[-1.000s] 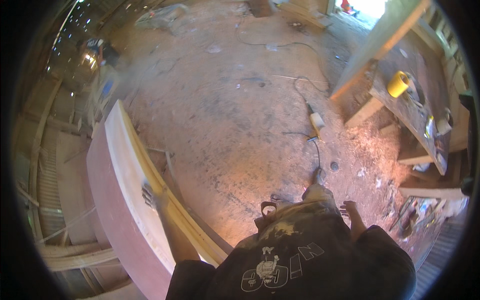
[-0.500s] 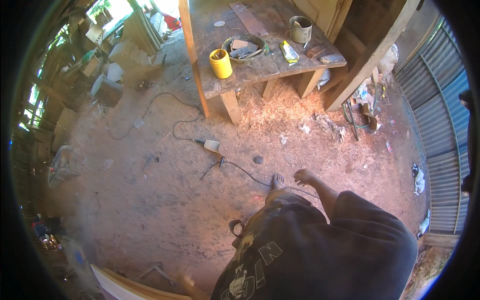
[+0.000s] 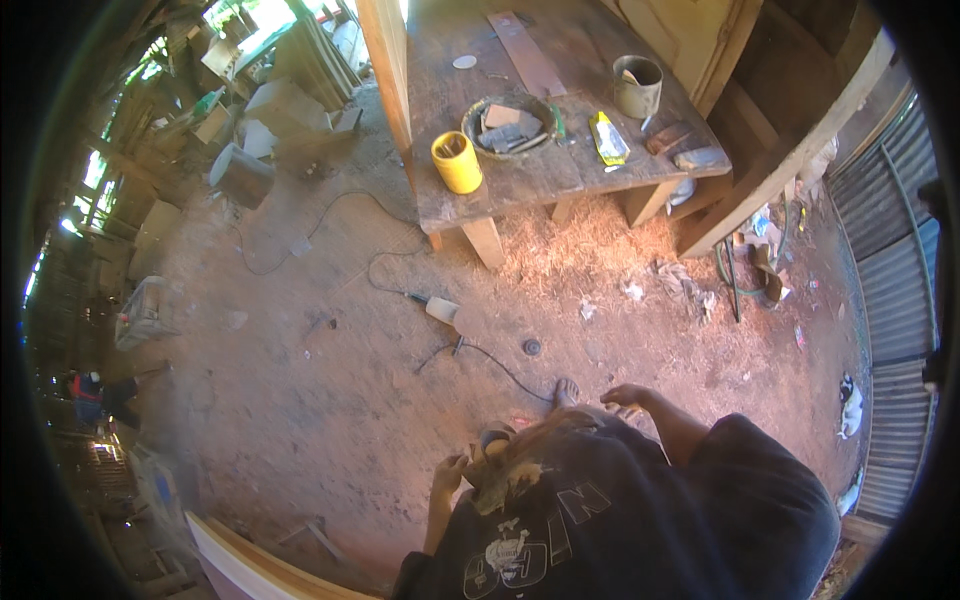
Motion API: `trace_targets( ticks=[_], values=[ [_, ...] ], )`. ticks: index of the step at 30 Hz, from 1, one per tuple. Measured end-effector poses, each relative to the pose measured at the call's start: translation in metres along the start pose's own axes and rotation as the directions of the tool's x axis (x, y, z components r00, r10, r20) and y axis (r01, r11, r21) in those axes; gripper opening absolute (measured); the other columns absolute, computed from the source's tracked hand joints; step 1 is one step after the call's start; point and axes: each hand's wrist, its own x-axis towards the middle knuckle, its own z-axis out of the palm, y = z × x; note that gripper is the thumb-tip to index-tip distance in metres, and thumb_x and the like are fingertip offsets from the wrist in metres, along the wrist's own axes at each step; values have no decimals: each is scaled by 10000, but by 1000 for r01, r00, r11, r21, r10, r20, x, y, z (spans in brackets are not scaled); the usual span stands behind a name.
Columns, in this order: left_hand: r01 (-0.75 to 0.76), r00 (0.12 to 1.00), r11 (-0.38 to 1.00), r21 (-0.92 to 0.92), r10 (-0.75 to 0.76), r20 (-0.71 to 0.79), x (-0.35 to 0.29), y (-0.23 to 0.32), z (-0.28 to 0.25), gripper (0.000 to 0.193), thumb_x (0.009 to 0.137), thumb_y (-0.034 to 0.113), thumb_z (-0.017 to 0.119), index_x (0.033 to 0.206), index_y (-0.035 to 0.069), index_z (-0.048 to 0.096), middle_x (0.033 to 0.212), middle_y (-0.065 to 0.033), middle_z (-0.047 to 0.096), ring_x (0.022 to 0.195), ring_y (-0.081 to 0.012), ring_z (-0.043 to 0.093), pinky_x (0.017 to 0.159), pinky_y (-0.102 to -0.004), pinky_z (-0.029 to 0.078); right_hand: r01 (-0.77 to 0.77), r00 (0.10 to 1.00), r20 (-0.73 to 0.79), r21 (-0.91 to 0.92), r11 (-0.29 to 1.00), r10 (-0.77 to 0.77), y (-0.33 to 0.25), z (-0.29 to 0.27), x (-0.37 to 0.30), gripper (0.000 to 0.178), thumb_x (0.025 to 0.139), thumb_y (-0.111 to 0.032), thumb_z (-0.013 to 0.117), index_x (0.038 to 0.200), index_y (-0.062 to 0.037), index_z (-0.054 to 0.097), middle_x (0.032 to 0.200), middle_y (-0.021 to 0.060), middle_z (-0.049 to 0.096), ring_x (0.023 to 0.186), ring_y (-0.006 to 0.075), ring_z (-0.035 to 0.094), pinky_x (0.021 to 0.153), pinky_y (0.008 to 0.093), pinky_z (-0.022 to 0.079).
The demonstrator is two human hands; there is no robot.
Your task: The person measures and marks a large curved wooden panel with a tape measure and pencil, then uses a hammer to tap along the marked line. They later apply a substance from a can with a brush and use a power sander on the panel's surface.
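Observation:
My left hand (image 3: 450,472) is raised at my waist, its fingers loosely bent and nothing visible in them. Just beside it, a dark rounded loop (image 3: 494,438) stands out from the front of my clothing; I cannot make out what it is. My right hand (image 3: 627,396) hangs in front of my right thigh near my bare foot (image 3: 566,390), its fingers loosely stretched and holding nothing. On the dirt floor ahead lies a corded power tool (image 3: 442,310) with a pale body and a round disc, apparently an angle grinder. A small black round piece (image 3: 531,347) lies to its right.
A wooden workbench (image 3: 560,175) ahead holds a yellow container (image 3: 457,162), a basin of scraps (image 3: 508,128) and a grey pot (image 3: 637,86). A black cord (image 3: 505,370) crosses the floor. Pale boards (image 3: 235,560) stand at the lower left, corrugated sheeting (image 3: 895,300) at right.
My left hand has come up from beside the boards at the lower left to my waist. My right hand has shifted slightly right and lower. The view has tilted, and the scene sits lower and further right.

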Motion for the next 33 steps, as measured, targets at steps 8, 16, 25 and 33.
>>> trace_targets(
  ticks=[8, 16, 25, 33],
  values=[
    [188, 977, 979, -81, -194, -86, 12, -7, -49, 439, 982, 368, 658, 1020, -64, 730, 876, -174, 762, 771, -269, 719, 699, -396, 555, 74, 968, 249, -145, 987, -36, -44, 41, 50, 549, 1038, -536, 496, 1496, -239, 545, 1571, 46, 487, 1405, 285, 484, 1131, 524, 425],
    [175, 984, 969, 176, -168, -53, 104, -11, -159, 359, 983, 310, 656, 1140, -13, 633, 949, -144, 730, 792, -264, 721, 653, -408, 553, 285, 958, 4, 19, 958, -286, -134, 62, 92, 683, 1036, -575, 469, 1528, -101, 485, 1595, 146, 439, 1470, 278, 403, 1220, 429, 305],
    [20, 998, 981, 192, -8, -63, 291, 162, -220, 316, 1011, 274, 595, 1124, -15, 655, 1020, -125, 724, 805, -206, 713, 610, -363, 522, 517, 746, -662, 511, 687, -69, -110, 111, 28, 684, 1010, -537, 569, 1480, -42, 528, 1516, 189, 523, 1358, 290, 529, 1117, 443, 416],
    [-380, 923, 912, 156, 362, 131, 320, 359, -100, 295, 991, 216, 690, 1162, -24, 668, 937, -74, 686, 786, -144, 650, 690, -292, 536, 116, 889, -438, 500, 858, 134, -69, 109, 45, 621, 1015, -479, 583, 1445, -32, 562, 1454, 181, 582, 1233, 289, 630, 989, 437, 520]
  ],
)
